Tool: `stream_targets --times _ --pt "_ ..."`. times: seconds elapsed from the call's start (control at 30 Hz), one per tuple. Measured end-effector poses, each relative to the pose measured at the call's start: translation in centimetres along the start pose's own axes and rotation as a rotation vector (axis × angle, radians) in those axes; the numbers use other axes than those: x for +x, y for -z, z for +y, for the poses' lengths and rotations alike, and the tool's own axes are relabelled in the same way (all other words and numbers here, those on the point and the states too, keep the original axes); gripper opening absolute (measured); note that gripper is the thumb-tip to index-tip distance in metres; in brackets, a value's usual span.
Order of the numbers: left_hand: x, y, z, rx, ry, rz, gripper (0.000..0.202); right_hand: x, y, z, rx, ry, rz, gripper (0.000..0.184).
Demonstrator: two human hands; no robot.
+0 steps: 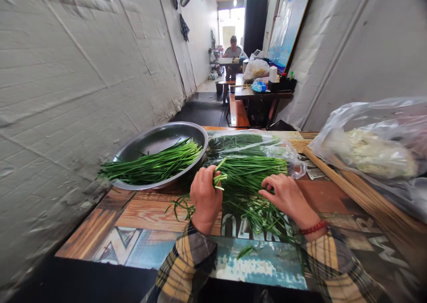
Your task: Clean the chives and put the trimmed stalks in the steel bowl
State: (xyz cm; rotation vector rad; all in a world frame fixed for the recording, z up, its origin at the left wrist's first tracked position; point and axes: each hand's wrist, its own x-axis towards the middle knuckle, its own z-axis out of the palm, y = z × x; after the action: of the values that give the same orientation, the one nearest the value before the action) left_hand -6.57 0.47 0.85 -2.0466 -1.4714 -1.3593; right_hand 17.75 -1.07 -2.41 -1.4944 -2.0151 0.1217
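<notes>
A pile of green chives (pixel 253 192) lies on the wooden table (pixel 150 214) in front of me. My left hand (pixel 206 196) is closed round the pale cut ends of a small bunch of chives. My right hand (pixel 287 196) rests on the pile with its fingers curled into the stalks; what they pinch is hidden. A steel bowl (pixel 160 138) to the left holds a neat bundle of chives (pixel 156 165) that sticks out over its rim. Behind the pile, more chives lie in a clear plastic bag (pixel 247 145).
A white tiled wall runs close along the left. A plastic bag with pale vegetables (pixel 376 147) sits at the right, by a bundle of long wooden sticks (pixel 360 196). Further back stand a bench (pixel 238 112), a cluttered table (pixel 263 92) and a seated person (pixel 233 47).
</notes>
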Motion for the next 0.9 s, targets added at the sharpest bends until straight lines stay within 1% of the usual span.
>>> stream_targets --times 0.1,0.17,0.2,0.33,0.43,0.53,0.63,0.73,0.83,0.9 --pt "0.1 0.3 -0.1 -0.076 -0.078 0.111 0.015 0.1 0.2 -0.2 0.102 -0.034 -0.005 0.011" --pt "-0.1 0.2 0.1 -0.139 -0.112 0.13 0.017 0.4 0.6 -0.5 0.264 -0.116 0.008 0.014" --pt "-0.3 0.1 0.3 -0.168 -0.121 0.114 0.018 0.5 0.8 -0.6 0.357 -0.169 0.019 0.016" --pt "-0.9 -0.3 1.2 -0.26 -0.158 -0.041 0.018 1.0 1.0 -1.1 0.685 -0.376 0.076 0.025" --pt "-1.2 -0.7 1.7 -0.249 -0.152 -0.114 0.015 1.1 0.7 -1.4 0.874 -0.457 0.105 0.031" --pt "-1.3 -0.9 2.1 -0.23 -0.147 -0.234 0.018 1.0 0.5 -1.9 0.954 -0.45 0.095 0.033" --pt "-1.5 -1.2 2.6 -0.232 -0.182 -0.368 0.025 0.8 0.3 -2.5 0.986 -0.421 0.048 0.032" --pt "-1.6 -1.3 2.8 -0.24 -0.214 -0.421 0.026 0.6 0.0 -3.2 1.039 -0.418 -0.016 0.029" --pt "-1.5 -1.2 2.9 -0.258 -0.228 -0.467 0.019 0.5 -0.3 -3.9 1.106 -0.449 -0.072 0.028" --pt "-1.3 -1.1 2.9 -0.282 -0.213 -0.496 0.014 0.5 -0.3 -4.2 1.159 -0.463 -0.102 0.028"
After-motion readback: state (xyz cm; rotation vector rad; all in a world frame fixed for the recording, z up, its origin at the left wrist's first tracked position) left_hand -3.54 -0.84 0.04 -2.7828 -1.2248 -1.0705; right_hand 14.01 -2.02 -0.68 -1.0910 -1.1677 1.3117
